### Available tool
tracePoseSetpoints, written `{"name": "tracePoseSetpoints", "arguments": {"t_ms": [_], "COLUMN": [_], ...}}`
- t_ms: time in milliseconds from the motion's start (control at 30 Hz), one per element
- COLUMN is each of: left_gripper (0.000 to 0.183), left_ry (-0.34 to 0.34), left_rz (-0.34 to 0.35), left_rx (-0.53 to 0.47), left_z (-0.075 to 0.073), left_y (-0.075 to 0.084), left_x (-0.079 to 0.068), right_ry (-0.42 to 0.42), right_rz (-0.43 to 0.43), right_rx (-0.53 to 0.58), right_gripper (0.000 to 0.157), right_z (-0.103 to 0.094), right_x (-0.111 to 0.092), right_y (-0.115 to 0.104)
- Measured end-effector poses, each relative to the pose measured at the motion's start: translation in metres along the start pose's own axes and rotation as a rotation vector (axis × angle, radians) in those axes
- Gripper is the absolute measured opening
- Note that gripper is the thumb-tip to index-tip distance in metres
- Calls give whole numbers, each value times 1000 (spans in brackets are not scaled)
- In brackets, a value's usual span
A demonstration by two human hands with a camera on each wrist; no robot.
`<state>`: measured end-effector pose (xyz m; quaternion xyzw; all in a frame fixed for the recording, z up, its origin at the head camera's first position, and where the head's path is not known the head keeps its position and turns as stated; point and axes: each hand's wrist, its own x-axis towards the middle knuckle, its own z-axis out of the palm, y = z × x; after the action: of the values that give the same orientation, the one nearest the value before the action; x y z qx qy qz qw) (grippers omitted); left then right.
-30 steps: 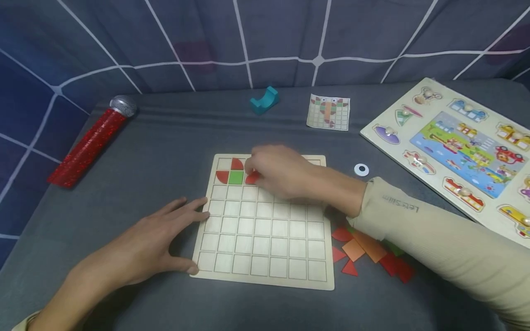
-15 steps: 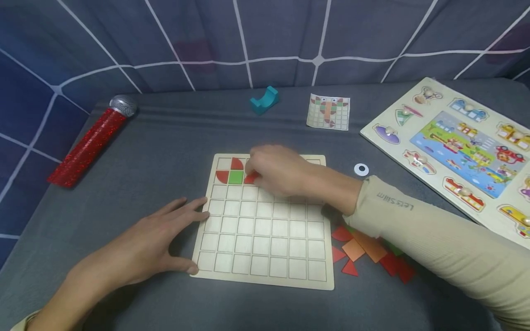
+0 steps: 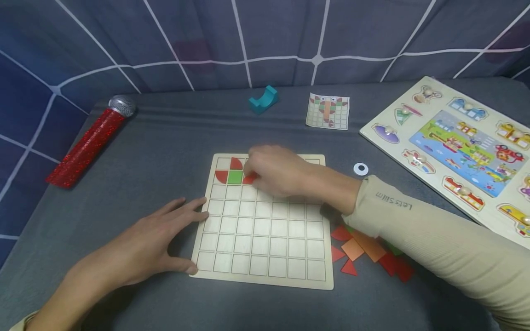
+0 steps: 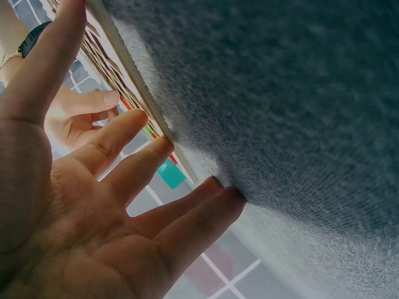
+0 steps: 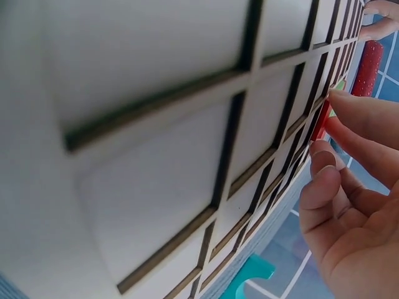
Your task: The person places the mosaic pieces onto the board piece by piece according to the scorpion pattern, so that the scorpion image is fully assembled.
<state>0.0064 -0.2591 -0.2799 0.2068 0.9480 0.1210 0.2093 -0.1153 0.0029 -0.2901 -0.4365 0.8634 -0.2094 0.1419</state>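
Observation:
A wooden grid board (image 3: 261,225) lies flat on the grey surface. Along its left edge rests my left hand (image 3: 155,239), fingers spread and fairly straight, thumb at the near left corner. My right hand (image 3: 275,170) is over the board's upper part, its thumb and fingertips pinching a red tile (image 5: 322,119) in the second row. Directly left of that tile sits a green square tile (image 3: 235,177) in its cell. Red quarter-circle tiles lie beside it (image 3: 221,176) and above it (image 3: 236,163). The right hand hides several upper cells.
Loose red, orange and green tiles (image 3: 353,249) lie right of the board, partly under the right sleeve. An eye disc (image 3: 361,169), a pattern card (image 3: 328,111), a teal arch block (image 3: 263,99), a red microphone (image 3: 92,142) and a knob puzzle (image 3: 397,149) surround it.
The right hand has shifted very slightly left with the red tile, and its sleeve has turned a little. My left hand stays at the board's edge.

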Motion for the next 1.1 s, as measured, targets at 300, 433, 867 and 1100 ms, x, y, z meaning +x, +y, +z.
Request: {"name": "tracePoseSetpoints", "arguments": {"t_ms": [300,433,867,1100], "left_gripper": [91,91,92,92], "left_ry": [9,8,8,-1], "left_rz": [12,12,10,-3], "left_rx": [-5,-6,-4,-7], "left_z": [0,0,0,0], "left_y": [0,0,0,0], "left_x": [0,0,0,0], "right_ry": [14,19,5,4], "right_rz": [-8,-8,-11,-11], "right_rx": [-10,-9,-11,2], "right_gripper": [27,29,30,31], "right_z": [1,1,0,-1], "right_x": [-1,-2,-4,-8], "right_y": [1,2,0,2]}}
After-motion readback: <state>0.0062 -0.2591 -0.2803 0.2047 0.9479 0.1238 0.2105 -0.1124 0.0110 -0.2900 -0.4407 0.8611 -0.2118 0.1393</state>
